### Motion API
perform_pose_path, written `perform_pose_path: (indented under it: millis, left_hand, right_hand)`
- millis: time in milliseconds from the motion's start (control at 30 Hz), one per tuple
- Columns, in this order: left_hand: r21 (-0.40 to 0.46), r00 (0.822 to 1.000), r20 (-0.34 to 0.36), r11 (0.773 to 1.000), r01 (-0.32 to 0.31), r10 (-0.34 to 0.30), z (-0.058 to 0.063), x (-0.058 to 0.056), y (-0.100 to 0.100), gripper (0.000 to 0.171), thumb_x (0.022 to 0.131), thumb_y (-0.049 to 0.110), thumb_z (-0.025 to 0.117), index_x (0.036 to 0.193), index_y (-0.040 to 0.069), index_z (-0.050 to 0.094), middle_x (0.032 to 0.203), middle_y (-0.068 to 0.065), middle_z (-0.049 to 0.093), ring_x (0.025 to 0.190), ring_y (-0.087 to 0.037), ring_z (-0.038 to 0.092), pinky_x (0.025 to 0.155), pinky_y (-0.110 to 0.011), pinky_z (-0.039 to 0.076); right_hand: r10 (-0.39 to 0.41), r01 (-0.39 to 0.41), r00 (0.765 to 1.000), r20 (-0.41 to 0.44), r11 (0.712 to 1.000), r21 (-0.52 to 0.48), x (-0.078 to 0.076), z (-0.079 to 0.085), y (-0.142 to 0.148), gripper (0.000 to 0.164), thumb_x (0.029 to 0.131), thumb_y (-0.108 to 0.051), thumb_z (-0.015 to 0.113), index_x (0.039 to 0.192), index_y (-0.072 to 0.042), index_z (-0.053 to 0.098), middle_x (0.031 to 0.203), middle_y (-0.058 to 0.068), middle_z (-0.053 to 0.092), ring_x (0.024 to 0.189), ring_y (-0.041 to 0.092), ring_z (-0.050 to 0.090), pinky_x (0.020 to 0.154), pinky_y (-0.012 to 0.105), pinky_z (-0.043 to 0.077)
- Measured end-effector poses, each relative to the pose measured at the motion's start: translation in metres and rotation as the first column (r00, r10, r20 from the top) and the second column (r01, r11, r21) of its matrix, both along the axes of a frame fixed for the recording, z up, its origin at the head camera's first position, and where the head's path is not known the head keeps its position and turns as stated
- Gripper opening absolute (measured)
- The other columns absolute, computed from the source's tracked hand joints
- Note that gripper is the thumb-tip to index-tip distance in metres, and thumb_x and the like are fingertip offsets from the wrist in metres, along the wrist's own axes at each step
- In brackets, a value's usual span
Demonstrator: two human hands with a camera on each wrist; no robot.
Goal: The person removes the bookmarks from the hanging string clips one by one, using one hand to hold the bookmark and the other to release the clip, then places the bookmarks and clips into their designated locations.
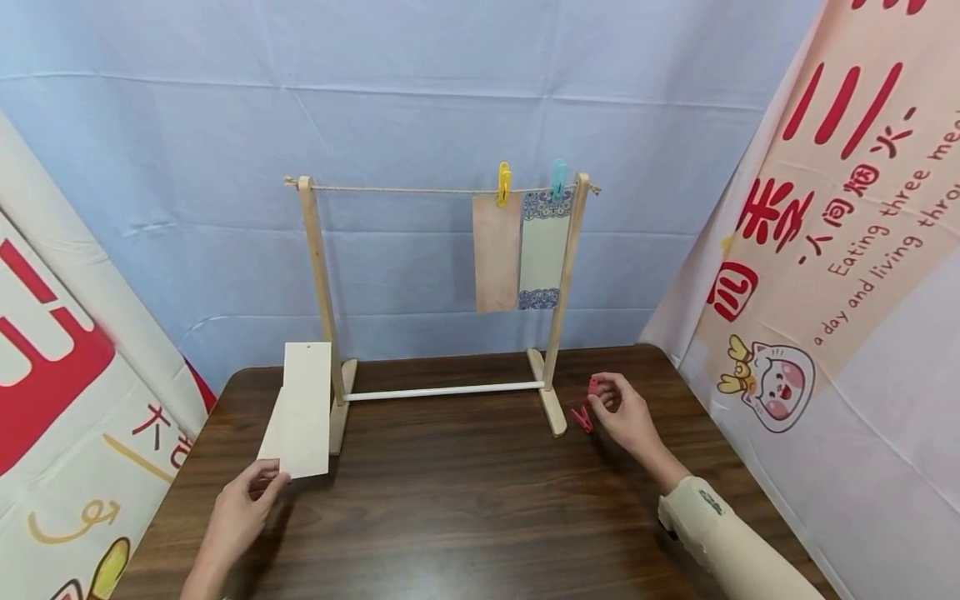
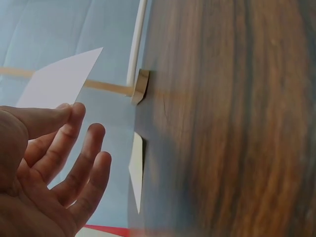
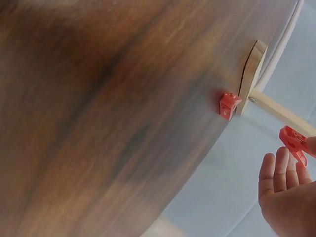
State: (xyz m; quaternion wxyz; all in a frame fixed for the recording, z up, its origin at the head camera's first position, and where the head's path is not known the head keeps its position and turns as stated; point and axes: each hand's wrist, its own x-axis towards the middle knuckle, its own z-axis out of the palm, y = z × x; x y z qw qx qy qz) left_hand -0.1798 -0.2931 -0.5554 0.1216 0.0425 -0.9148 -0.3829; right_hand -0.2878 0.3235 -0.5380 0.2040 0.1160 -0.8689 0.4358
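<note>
My left hand [image 1: 243, 504] pinches the lower edge of a cream paper card [image 1: 307, 408] between thumb and fingers, holding it upright with a small hole at its top. Behind it, a second cream card [image 2: 137, 170] lies on the table and is partly covered in the head view. To the right of the wooden rack [image 1: 564, 308], my right hand [image 1: 628, 417] pinches a red clothespin [image 3: 295, 140] above the table. Another red clothespin [image 3: 228, 105] rests on the tabletop near the rack's right foot [image 3: 253, 74].
A cord [image 1: 405, 191] runs between the rack's posts. At its right end hang a pinkish card [image 1: 497, 254] under a yellow clothespin [image 1: 505, 179] and a blue-patterned card [image 1: 542, 254] under a light-blue clothespin [image 1: 558, 177]. A white rod [image 1: 450, 390] joins the posts low down.
</note>
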Motion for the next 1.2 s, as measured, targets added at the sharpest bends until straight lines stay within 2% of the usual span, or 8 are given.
perform_pose_path:
  millis: [100,267,433,633,700,933,1100,1200]
  left_hand:
    - [-0.003,1.0,0.005,1.0,0.0,0.0,-0.001,0.001,-0.003,0.027,0.103,0.019,0.076,0.12,-0.002,0.074,0.107,-0.016,0.08,0.092,-0.011,0.07,0.078,-0.022,0.056]
    - [-0.015,1.0,0.012,1.0,-0.007,0.007,-0.003,0.004,-0.01,0.028,0.104,0.019,0.074,0.122,-0.002,0.073,0.11,-0.019,0.079,0.099,-0.029,0.074,0.08,-0.022,0.056]
    - [-0.025,0.999,0.035,0.999,-0.022,0.023,-0.004,0.007,-0.019,0.027,0.106,0.018,0.072,0.123,-0.003,0.072,0.111,-0.021,0.078,0.103,-0.037,0.074,0.079,-0.023,0.057]
    - [-0.005,0.992,0.128,1.0,-0.012,0.012,-0.002,0.009,-0.029,0.036,0.11,0.024,0.067,0.131,-0.004,0.067,0.121,-0.025,0.074,0.115,-0.045,0.071,0.091,-0.045,0.06]
    - [0.0,0.989,0.149,1.0,-0.01,0.009,-0.002,0.008,-0.03,0.038,0.11,0.026,0.065,0.133,-0.004,0.066,0.123,-0.026,0.073,0.117,-0.046,0.069,0.093,-0.05,0.059]
    - [-0.048,0.996,0.085,0.999,-0.01,0.014,-0.002,0.002,-0.033,0.036,0.108,0.02,0.069,0.135,-0.005,0.065,0.114,-0.021,0.077,0.105,-0.039,0.074,0.08,-0.031,0.056]
    - [-0.057,0.994,0.109,0.998,0.003,0.003,0.0,0.0,-0.036,0.036,0.108,0.019,0.068,0.135,-0.005,0.065,0.115,-0.022,0.077,0.106,-0.04,0.073,0.084,-0.042,0.056]
    - [-0.065,0.992,0.129,0.998,0.009,-0.001,0.001,-0.001,-0.039,0.036,0.109,0.018,0.067,0.136,-0.006,0.065,0.115,-0.021,0.077,0.107,-0.04,0.072,0.084,-0.042,0.056]
  right_hand:
    - [-0.015,0.015,1.0,0.015,1.0,0.016,0.0,-0.003,0.001,0.037,0.099,0.002,0.075,0.133,0.003,0.061,0.105,0.016,0.07,0.09,0.021,0.063,0.075,0.027,0.056]
    - [-0.032,0.031,0.998,0.045,0.999,0.038,0.0,-0.006,0.004,0.036,0.1,-0.001,0.075,0.134,0.003,0.061,0.104,0.015,0.07,0.089,0.019,0.063,0.074,0.02,0.053]
    - [-0.034,0.031,0.998,0.06,0.998,0.048,-0.002,-0.007,0.007,0.035,0.101,-0.002,0.074,0.133,0.003,0.061,0.103,0.015,0.071,0.087,0.017,0.062,0.072,0.014,0.049]
    - [-0.065,0.06,0.995,0.07,0.995,0.075,-0.003,-0.011,0.011,0.033,0.1,-0.004,0.075,0.13,0.006,0.064,0.1,0.016,0.07,0.081,0.014,0.06,0.069,0.016,0.048]
    - [-0.079,0.071,0.994,0.081,0.993,0.096,-0.003,-0.011,0.012,0.032,0.101,-0.005,0.076,0.128,0.006,0.065,0.098,0.015,0.07,0.08,0.012,0.059,0.069,0.018,0.047]
    - [-0.093,0.079,0.992,0.09,0.985,0.151,-0.005,-0.013,0.014,0.031,0.099,-0.006,0.078,0.125,0.006,0.068,0.094,0.012,0.07,0.079,0.014,0.059,0.07,0.023,0.048]
    - [-0.122,0.1,0.986,0.117,0.979,0.176,-0.009,-0.014,0.015,0.03,0.098,-0.007,0.079,0.122,0.007,0.069,0.091,0.012,0.069,0.077,0.018,0.059,0.068,0.025,0.047]
    - [-0.138,0.106,0.979,0.152,0.974,0.201,-0.012,-0.015,0.015,0.029,0.099,-0.009,0.078,0.122,0.006,0.069,0.091,0.012,0.069,0.077,0.019,0.059,0.068,0.028,0.048]
